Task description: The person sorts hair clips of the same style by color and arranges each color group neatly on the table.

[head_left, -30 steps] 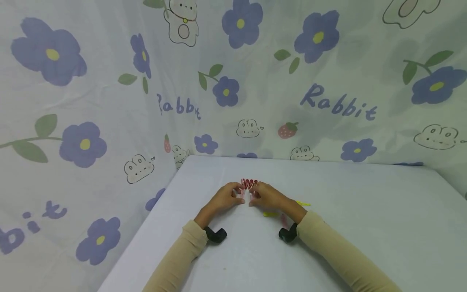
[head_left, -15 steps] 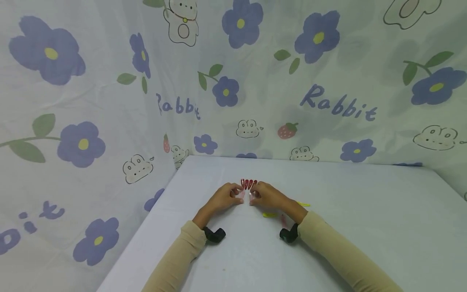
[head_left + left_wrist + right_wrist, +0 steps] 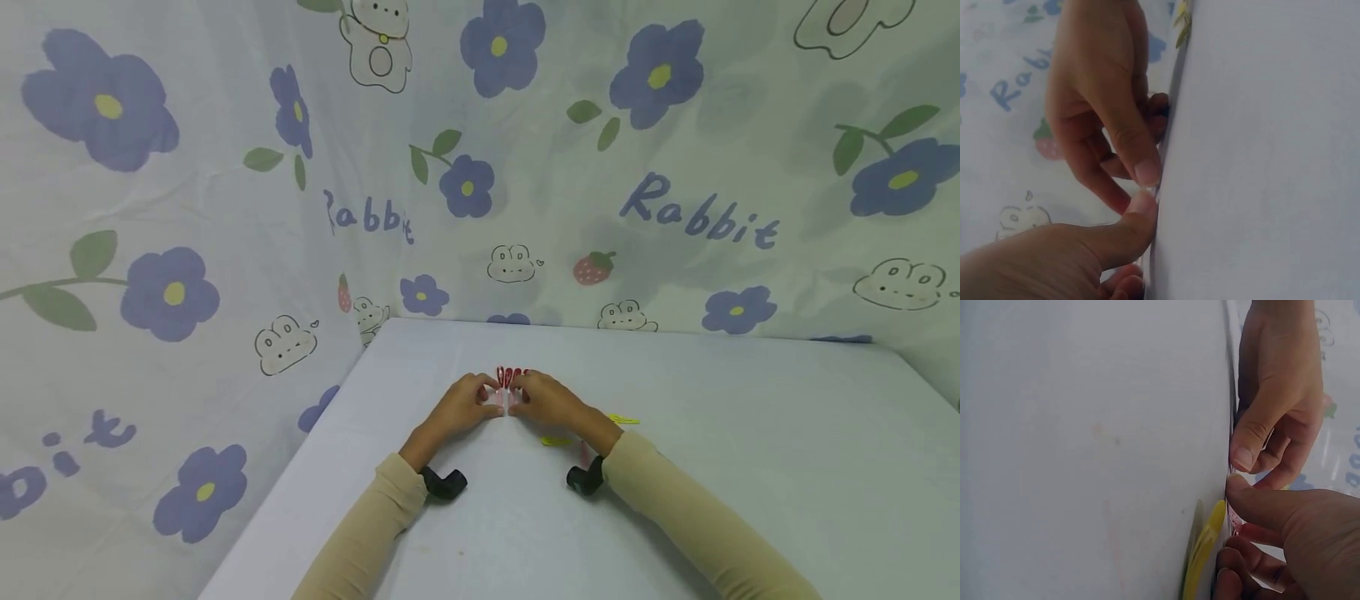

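Note:
Close together on the white table, both hands work just in front of a row of several red snap hair clips. Thumb and fingers of the left hand hold a pink hair clip at its ends. The right hand pinches another pink hair clip beside it, mostly hidden by the fingers. The thumb tips nearly meet in the left wrist view. Low over the table, the right hand's curled fingers lie beside a yellow hair clip.
Near the right wrist lie one yellow hair clip, a second yellow clip farther right, and a pink clip partly behind the wrist. A printed curtain stands behind and left of the white table.
The right hand has moved slightly left with its pink hair clip, narrowing the gap to the left hand. The left hand stays nearly where it was.

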The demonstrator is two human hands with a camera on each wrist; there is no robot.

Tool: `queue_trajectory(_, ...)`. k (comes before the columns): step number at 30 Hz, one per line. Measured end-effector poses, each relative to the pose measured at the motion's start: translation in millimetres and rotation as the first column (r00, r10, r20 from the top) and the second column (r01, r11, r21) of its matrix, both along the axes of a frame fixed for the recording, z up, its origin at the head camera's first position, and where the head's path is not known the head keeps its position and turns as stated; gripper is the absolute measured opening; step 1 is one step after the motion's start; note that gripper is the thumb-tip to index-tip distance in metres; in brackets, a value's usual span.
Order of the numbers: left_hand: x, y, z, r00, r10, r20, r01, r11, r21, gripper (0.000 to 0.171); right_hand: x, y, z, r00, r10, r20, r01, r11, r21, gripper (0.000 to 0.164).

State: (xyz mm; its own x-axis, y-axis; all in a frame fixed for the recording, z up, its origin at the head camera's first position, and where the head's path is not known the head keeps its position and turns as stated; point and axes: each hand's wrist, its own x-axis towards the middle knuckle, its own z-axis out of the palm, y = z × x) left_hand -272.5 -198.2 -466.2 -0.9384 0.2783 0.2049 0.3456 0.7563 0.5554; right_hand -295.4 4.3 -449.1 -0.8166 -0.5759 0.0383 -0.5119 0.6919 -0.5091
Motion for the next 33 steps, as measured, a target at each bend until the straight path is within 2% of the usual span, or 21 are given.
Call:
queue_trajectory(8, -1.7, 0.3, -2.7, 1.000, -0.001, -0.031, 0.001, 1.000, -0.002, 0.041, -1.5, -2.5, -0.2, 1.000, -0.003, -0.013, 0.003, 1.000, -0.002, 0.037)
queue_trajectory(14, -0.7, 0.3, -2.7, 0.999, -0.001, -0.042, 0.001, 1.000, 0.002, 0.042, -1.1, -4.9, 1.8, 1.000, -0.021, 0.021, 0.021, 1.000, -0.007, 0.041)
queue_trajectory(27, -1.6, 0.7, -3.9, 0.999, 0.006, -0.050, -0.006, 1.000, 0.002, 0.042, -3.3, -7.5, 2.6, 0.999, -0.039, 0.034, 0.039, 0.999, 0.005, 0.044)
queue_trajectory(33, -1.8, 1.2, -3.9, 0.999, 0.012, -0.049, -0.012, 1.000, 0.005, 0.042, -2.9, -6.5, 2.7, 1.000, -0.023, 0.014, 0.023, 1.000, 0.003, 0.037)
